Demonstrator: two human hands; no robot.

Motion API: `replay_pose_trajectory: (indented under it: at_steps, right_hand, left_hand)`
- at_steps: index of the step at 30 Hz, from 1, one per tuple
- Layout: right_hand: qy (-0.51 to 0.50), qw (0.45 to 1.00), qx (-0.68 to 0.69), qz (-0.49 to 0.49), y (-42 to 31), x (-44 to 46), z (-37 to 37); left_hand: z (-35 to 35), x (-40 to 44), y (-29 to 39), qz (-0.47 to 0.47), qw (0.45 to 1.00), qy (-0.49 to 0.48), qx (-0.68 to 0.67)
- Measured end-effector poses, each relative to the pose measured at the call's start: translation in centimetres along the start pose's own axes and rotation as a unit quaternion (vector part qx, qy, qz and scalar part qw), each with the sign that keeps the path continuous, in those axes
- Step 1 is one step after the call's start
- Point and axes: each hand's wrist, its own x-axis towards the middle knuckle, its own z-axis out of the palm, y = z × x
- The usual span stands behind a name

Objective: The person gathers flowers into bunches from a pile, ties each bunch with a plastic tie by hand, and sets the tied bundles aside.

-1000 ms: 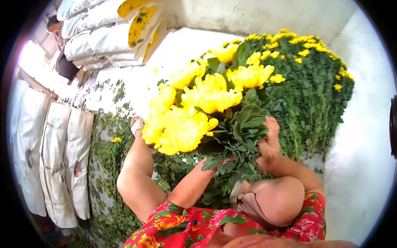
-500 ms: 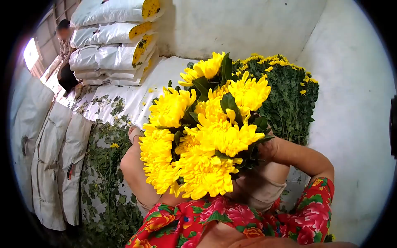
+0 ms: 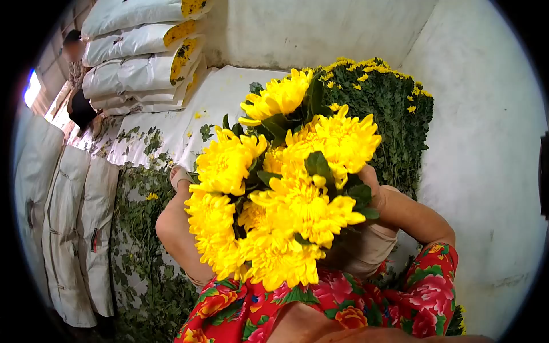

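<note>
A bunch of large yellow chrysanthemums (image 3: 297, 206) with dark green leaves fills the middle of the head view, upright in front of my chest. Its stems are hidden below the blooms. At the bunch's right edge, close against the leaves, is my right hand (image 3: 372, 182); only its edge and wrist show, and the fingers are covered. Behind the flowers my left hand is out of sight. My bent knees lie beneath the bunch.
A large pile of cut yellow chrysanthemums (image 3: 394, 114) lies by the wall. White packed sacks (image 3: 137, 71) are stacked at the back left; more white bundles (image 3: 68, 228) stand at left. Loose leaves and stems (image 3: 146, 246) cover the floor. Another person (image 3: 80, 86) is at far left.
The bunch has tilted and spread slightly, its lower blooms nearer my chest. My right hand has moved up along its right side. The whole view has shifted a little.
</note>
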Motion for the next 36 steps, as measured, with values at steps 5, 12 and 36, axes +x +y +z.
replay_pose_trajectory:
  at_steps: [5, 12, 36]
  right_hand:
    - [0.068, 0.962, -0.229, -0.135, -7.8, 4.4, -0.9]
    - [0.350, 0.926, -0.144, -0.008, -0.2, 10.3, -8.2]
    - [0.156, 0.750, -0.412, 0.493, 37.7, 0.3, -13.5]
  left_hand:
    - [-1.2, -0.2, 0.5, 0.015, 1.000, 0.006, 0.000]
    - [-4.6, 0.3, 2.8, 0.059, 0.998, 0.011, 0.009]
    - [-11.3, 5.6, 3.0, 0.129, 0.987, 0.093, 0.035]
